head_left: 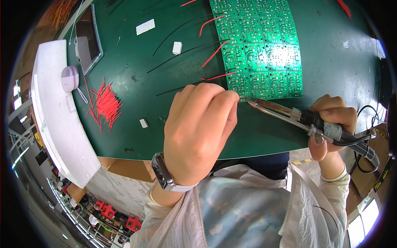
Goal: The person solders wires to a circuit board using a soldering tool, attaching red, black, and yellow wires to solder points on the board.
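A sheer white zip jacket (173, 227) is nearest, below the near edge of the smooth dark-green tabletop (264, 132). The left hand (200, 128) bunches its fingertips together at the near-left corner of a glossy green rectangular circuit-board panel (264, 84); what they pinch is hidden. The right hand (340, 115) has its fingers clamped round a black-handled soldering iron (308, 118), its slim metal tip near that corner. The panel lies on the tabletop, patterned in repeating blocks, thin red and black wires (219, 76) reaching from its left edge. Farther left lie a heap of straight red wire pieces (108, 105) and a white foam slab (53, 124); beyond, red stools (108, 211) stand in the room.
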Available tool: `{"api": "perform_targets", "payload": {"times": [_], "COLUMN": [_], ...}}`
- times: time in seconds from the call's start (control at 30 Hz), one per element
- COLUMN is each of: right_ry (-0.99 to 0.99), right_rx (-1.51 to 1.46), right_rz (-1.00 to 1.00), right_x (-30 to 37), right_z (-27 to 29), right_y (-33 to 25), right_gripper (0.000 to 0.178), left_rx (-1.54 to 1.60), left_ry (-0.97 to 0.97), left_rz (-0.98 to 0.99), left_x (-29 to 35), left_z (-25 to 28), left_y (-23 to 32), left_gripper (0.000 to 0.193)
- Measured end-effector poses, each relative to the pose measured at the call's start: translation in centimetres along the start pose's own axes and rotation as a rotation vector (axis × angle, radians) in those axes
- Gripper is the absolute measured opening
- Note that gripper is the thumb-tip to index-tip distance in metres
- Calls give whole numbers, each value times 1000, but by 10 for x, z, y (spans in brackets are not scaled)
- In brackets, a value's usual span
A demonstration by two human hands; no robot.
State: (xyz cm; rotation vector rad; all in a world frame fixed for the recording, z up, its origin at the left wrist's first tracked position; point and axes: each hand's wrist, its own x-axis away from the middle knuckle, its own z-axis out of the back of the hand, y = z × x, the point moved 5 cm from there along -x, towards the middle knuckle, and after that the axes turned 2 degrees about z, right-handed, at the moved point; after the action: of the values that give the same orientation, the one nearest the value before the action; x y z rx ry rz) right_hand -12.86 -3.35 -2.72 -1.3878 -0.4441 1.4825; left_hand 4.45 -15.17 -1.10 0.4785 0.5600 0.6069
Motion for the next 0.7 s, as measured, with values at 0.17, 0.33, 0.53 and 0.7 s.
{"api": "perform_targets", "payload": {"times": [0.17, 0.33, 0.53, 0.7], "right_ry": [103, 120, 169, 219], "right_rx": [-3, 40, 51, 72], "right_rz": [19, 0, 21, 73], "right_x": [-1, -2, -3, -1], "right_z": [6, 4, 3, 8], "right_y": [-1, -4, -3, -1], "right_gripper": [41, 31, 31, 30], "left_rx": [-9, -18, 32, 129], "left_ry": [-2, -11, -19, -8], "left_rz": [0, -3, 59, 179], "left_x": [0, -1, 3, 8], "left_z": [0, 0, 0, -2], "left_y": [1, 2, -1, -3], "left_gripper": [25, 24, 20, 15]}}
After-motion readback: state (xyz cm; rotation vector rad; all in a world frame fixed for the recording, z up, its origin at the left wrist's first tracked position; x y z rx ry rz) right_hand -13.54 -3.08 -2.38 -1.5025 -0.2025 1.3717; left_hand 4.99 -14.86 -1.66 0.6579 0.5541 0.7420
